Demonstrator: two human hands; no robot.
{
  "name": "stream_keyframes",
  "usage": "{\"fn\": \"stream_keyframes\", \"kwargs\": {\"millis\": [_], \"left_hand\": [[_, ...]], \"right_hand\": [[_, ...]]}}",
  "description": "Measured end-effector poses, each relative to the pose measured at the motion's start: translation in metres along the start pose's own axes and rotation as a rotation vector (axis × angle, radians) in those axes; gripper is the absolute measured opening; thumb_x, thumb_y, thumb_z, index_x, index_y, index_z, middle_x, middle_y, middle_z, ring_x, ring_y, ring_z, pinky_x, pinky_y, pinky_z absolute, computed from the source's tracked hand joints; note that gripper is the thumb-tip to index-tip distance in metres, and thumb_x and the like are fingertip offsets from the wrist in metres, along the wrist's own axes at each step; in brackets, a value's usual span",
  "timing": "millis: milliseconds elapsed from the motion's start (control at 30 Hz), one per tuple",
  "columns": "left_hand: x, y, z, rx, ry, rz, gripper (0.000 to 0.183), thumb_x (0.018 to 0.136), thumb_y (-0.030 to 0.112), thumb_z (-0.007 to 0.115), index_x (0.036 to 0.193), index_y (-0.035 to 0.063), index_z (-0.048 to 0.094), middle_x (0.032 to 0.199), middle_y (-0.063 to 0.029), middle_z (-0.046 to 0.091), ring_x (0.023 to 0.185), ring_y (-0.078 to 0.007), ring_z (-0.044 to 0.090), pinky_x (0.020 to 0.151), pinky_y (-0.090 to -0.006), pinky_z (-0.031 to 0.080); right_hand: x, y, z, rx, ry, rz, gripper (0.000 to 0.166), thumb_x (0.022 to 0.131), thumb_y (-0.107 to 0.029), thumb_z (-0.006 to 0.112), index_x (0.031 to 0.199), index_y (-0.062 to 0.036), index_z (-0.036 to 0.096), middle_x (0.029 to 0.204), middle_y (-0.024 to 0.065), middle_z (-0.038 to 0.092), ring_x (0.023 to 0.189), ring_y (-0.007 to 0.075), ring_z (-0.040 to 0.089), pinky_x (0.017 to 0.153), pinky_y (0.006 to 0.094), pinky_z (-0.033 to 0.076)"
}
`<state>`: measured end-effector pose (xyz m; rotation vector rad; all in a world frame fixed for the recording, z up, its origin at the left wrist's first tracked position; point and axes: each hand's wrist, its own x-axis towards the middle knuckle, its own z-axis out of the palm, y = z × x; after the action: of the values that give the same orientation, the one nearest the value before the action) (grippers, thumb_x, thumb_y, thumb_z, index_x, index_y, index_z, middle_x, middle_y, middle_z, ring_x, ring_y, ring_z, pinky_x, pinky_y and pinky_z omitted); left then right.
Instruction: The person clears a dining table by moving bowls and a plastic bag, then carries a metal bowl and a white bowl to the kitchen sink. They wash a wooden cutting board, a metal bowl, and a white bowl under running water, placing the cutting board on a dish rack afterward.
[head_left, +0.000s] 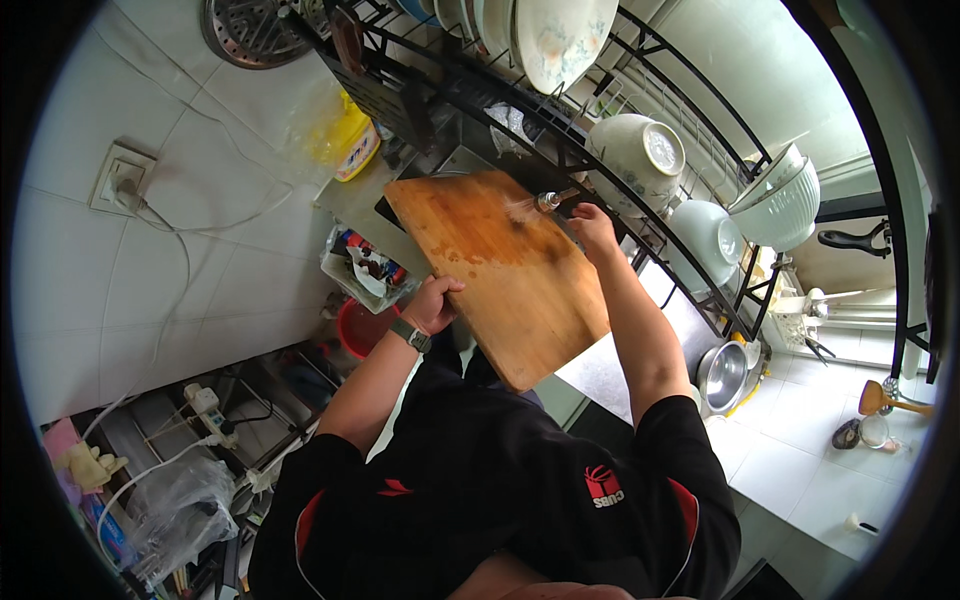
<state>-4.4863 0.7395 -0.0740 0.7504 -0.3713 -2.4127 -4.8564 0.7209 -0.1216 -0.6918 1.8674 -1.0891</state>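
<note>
A wooden cutting board (525, 300) is tilted in front of me, its upper part darker and wet. My left hand (435, 304) grips its left edge, thumb on top and the fingers hidden beneath. Water sprays onto the board from a metal faucet head (550, 201). Close to this faucet and the board's upper right edge is my right hand (592, 227), with fingers bent; whether it touches either one is unclear. Part of a sink (461, 161) shows behind the board.
A black dish rack (679, 285) with plates (566, 45) and bowls (637, 161) stands beyond my right hand. To the left are a yellow packet (356, 142), a filled white basket (375, 274) and a red basin (364, 330). A metal bowl (724, 377) lies at right.
</note>
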Motion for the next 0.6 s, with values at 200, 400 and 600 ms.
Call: {"fn": "stream_keyframes", "kwargs": {"millis": [200, 400, 600], "left_hand": [[-0.030, -0.004, 0.000, 0.008, 0.069, 0.018, 0.047, 0.079, 0.002, 0.052, 0.126, -0.0029, 0.047, 0.120, -0.0148, 0.058, 0.110, -0.0283, 0.059, 0.094, -0.0411, 0.048], [-0.051, -0.010, 0.016, 0.015, 0.103, 0.048, 0.044, 0.079, 0.001, 0.054, 0.123, -0.0018, 0.049, 0.115, -0.0126, 0.060, 0.105, -0.0259, 0.061, 0.090, -0.0389, 0.051], [-0.072, -0.029, 0.051, 0.044, 0.151, 0.200, 0.040, 0.077, -0.002, 0.055, 0.117, -0.0001, 0.051, 0.107, -0.0084, 0.060, 0.098, -0.0210, 0.060, 0.084, -0.0338, 0.050]], "right_hand": [[0.001, -0.033, -0.016, 0.016, 0.192, 0.046, 0.030, 0.076, -0.012, 0.067, 0.105, -0.0064, 0.064, 0.101, 0.0098, 0.063, 0.097, 0.0208, 0.057, 0.082, 0.0337, 0.045], [-0.013, -0.029, -0.020, -0.421, -0.066, 0.114, 0.045, 0.078, -0.027, 0.071, 0.111, -0.0003, 0.057, 0.101, 0.0125, 0.063, 0.093, 0.0249, 0.059, 0.078, 0.0368, 0.047], [-0.171, -0.001, -0.049, -0.712, 0.212, -0.157, 0.061, 0.080, -0.036, 0.070, 0.123, 0.0042, 0.051, 0.115, 0.0223, 0.061, 0.105, 0.0330, 0.060, 0.089, 0.0380, 0.048]]}}
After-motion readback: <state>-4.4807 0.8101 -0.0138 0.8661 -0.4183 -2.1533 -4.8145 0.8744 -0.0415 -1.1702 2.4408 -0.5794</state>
